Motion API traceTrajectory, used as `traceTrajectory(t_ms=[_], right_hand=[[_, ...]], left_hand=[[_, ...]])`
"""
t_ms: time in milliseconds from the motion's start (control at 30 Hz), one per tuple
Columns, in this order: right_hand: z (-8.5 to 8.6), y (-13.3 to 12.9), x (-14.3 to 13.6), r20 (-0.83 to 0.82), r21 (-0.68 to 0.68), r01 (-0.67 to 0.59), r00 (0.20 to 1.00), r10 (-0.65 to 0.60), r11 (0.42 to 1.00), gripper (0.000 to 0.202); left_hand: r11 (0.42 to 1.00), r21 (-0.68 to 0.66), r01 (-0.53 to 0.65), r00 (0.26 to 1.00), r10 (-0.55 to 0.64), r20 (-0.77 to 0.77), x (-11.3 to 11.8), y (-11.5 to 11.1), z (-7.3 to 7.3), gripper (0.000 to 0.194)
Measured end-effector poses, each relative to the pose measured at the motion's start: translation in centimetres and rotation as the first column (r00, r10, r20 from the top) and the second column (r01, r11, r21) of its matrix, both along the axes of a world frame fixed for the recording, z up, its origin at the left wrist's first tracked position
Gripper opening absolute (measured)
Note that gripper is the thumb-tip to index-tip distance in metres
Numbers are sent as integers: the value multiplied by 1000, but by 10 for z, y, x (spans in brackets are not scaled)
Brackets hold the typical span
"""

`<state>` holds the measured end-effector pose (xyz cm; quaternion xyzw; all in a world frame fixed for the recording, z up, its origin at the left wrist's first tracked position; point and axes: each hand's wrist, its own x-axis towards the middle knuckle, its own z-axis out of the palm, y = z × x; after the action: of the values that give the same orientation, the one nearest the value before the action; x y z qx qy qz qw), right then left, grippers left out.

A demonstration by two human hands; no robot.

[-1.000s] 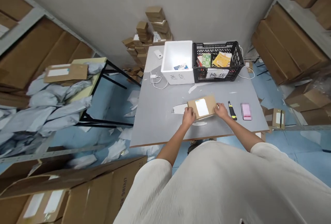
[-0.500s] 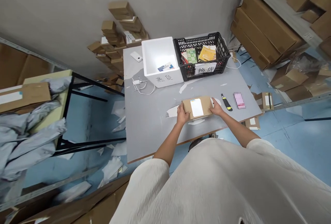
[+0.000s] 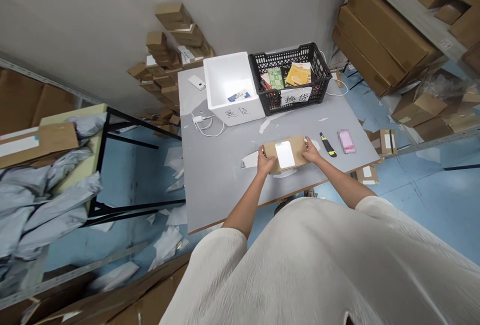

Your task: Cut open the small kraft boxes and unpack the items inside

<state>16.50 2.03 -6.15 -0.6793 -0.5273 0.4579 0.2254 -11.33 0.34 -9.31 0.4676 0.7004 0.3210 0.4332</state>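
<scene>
One cardboard box (image 3: 298, 152) with one white label (image 3: 285, 154) is clamped between the left grip (image 3: 265, 161) and the right grip (image 3: 310, 151), one at each end, over the near side of the grey counter (image 3: 217, 180), though I cannot tell whether it touches the surface. Behind it stand two containers side by side: a white tub (image 3: 243, 116) with blue-and-white printed matter (image 3: 239, 96) inside, and a black crate (image 3: 270, 105) with one yellow packet (image 3: 299, 74), one green-and-white packet (image 3: 275, 78) and other pieces too jumbled to count. One cutter (image 3: 328, 145) and one pink item (image 3: 346, 141), its surface blurred, lie right of the box.
</scene>
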Motion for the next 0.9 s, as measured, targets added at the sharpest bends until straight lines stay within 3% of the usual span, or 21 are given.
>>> traceTrajectory(t_ms=[167, 333, 500, 633, 900], right_hand=[[12, 11, -2, -69, 61, 93, 994, -88, 994, 99], [17, 20, -3, -34, 114, 131, 991, -128, 985, 84], [13, 14, -1, 86, 188, 90, 991, -107, 978, 57], [6, 7, 7, 187, 121, 82, 977, -104, 989, 47], [5, 12, 20, 79, -4, 130, 988, -129, 992, 42]], left_hand=[[990, 10, -143, 990, 143, 2, 1, 5, 23, 93], [977, 85, -194, 978, 199, -57, -1, 8, 39, 82], [976, 116, -183, 976, 195, -100, -3, 0, 30, 56], [998, 22, -50, 995, 52, -87, -3, -9, 18, 37], [999, -5, -39, 999, 39, -20, -6, -14, 7, 50]])
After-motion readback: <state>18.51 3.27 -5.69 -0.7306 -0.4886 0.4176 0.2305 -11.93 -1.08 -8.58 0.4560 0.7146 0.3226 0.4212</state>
